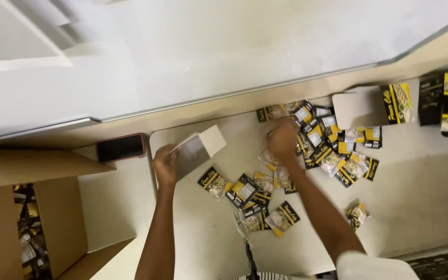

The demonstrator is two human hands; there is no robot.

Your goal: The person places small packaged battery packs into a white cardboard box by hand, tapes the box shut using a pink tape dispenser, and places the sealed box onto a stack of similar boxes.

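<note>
Fingers of the left hand (165,165) clamp the edge of a small white carton (199,150), its open mouth angled away from them. Right hand (282,140) fingers curl onto yellow-and-black sachets (315,140), though blur hides their exact grip; more sachets are scattered just below, a red-edged phone (122,147) lies beyond the left fingers.

Seen from a single head-worn camera, looking steeply down from above and behind the two bare forearms, which enter from the bottom edge. Aimed at a pale, cream-coloured tabletop (421,197), held at roughly arm's reach, close enough to frame both hands mid-picture. Left hand (165,165) left of centre, right hand (283,141) right of centre. Beyond the fingertips, at the top, a white panelled wall (208,46) running diagonally, showing the view tilted. Left of the left hand, an open brown cardboard carton (53,218) cut by the frame edge. No second view; nothing shared.
</note>
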